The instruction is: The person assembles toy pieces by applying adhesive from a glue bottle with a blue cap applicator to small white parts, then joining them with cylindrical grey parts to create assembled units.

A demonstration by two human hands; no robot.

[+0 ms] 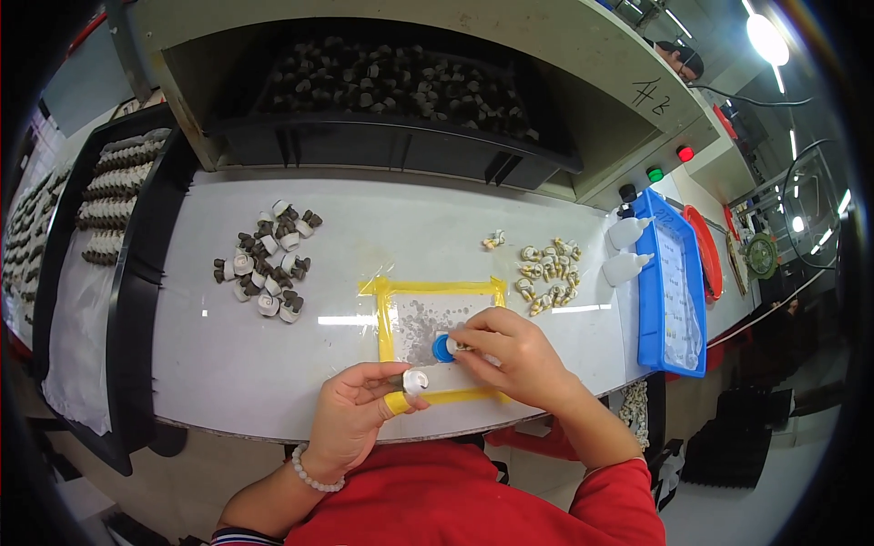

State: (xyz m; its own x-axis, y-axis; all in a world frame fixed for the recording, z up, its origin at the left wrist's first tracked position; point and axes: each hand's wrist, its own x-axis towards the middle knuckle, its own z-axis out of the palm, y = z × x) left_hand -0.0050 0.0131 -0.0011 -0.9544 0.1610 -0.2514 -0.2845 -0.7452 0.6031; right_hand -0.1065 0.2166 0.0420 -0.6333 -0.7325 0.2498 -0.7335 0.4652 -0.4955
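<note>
My left hand (348, 407), with yellow tape round a finger, pinches a white-capped part (415, 382) with a dark stem at the near edge of the taped square. To its right, my right hand (517, 353) has its fingertips closed on a small white piece (453, 346), at a blue round cap (442, 348). The fingers hide most of that piece, and I cannot tell whether it touches the cap. Yellow tape (386, 323) frames the wet-looking square beneath. A pile of white-and-dark parts (268, 305) lies to the left, and several white-and-brass-coloured pieces (549, 268) lie to the right.
A black bin (346, 146) full of dark-and-white parts sits under the shelf. Along the left stands a black tray (137, 300) with rows of parts. Two white squeeze bottles (626, 268) stand beside a blue tray (648, 314). Another person (678, 62) is at the far right.
</note>
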